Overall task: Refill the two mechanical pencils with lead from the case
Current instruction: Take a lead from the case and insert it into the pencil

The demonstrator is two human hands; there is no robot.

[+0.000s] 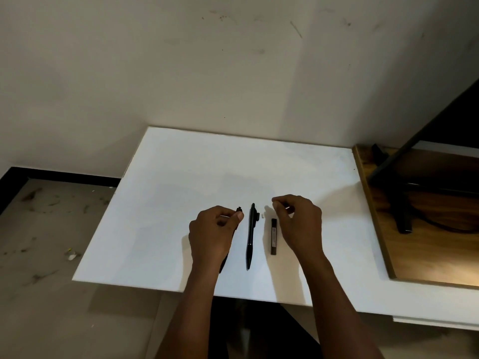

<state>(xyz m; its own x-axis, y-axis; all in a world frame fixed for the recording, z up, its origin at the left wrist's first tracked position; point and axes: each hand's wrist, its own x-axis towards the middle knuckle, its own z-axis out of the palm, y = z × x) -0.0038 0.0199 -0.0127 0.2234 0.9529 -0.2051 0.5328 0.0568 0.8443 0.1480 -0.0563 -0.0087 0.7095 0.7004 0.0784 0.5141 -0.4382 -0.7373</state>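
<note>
Two black mechanical pencils lie on a white board [181,177]. My left hand [213,233] is closed around the left pencil [224,263], whose top end pokes out past my thumb. The second pencil [251,235] lies free between my hands, tip toward me. A dark lead case [273,236] lies to its right, with a tiny white piece [263,216] beside its top. My right hand [298,221] hovers over the case with fingertips pinched together; whether a lead is between them is too small to tell.
The white board ends at a front edge [181,290] close to my arms. A wooden table [427,242] with a black stand [399,193] adjoins on the right. A wall stands behind, and littered floor [46,242] lies to the left.
</note>
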